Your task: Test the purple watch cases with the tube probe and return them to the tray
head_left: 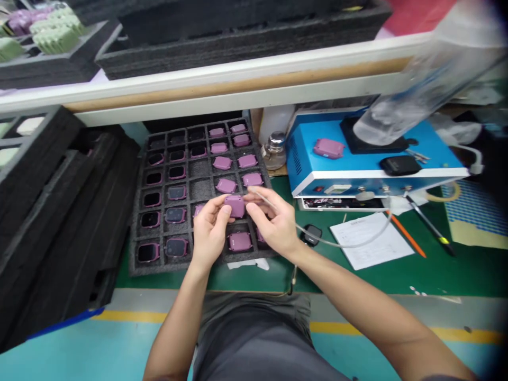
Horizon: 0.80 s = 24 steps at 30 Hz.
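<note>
Head view — the left grip [208, 233] was clenched on a mauve smartwatch body [235, 206], which lay just beside the right grip [273, 222], pinching a thin wand [264, 196].

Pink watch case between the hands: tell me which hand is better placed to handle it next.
Left, probably. The left hand has its thumb and fingers on the pink watch case, while the right hand also holds a thin wand on a clear tube, so it seems less free.

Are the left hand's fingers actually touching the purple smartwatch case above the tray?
Touching: the head view shows the left hand's fingers pressed against the side of the purple smartwatch case, held above the foam tray.
</note>
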Each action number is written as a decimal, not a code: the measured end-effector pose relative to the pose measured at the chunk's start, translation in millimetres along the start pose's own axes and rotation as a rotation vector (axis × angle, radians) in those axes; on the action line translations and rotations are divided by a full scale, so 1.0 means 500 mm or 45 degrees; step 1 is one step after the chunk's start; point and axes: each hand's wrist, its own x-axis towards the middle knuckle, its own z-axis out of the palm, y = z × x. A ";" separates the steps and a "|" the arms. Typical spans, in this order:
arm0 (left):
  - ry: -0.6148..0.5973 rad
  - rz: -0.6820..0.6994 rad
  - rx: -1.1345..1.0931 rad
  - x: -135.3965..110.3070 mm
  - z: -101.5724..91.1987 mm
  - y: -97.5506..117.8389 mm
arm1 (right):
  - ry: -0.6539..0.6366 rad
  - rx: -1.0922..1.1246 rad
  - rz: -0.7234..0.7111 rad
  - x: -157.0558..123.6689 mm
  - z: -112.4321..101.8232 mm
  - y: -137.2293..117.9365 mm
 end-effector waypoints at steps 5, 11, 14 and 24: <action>-0.017 0.013 0.008 -0.003 -0.004 -0.007 | -0.154 -0.126 0.114 0.015 -0.013 -0.020; -0.088 0.007 -0.004 -0.006 -0.005 0.012 | -0.230 -0.137 0.196 0.026 -0.031 -0.027; -0.129 -0.003 -0.003 -0.007 -0.016 0.032 | -0.253 -0.099 0.288 0.025 -0.030 -0.025; 0.253 0.109 0.047 -0.040 -0.073 0.087 | -0.051 -0.300 0.300 0.037 0.000 -0.071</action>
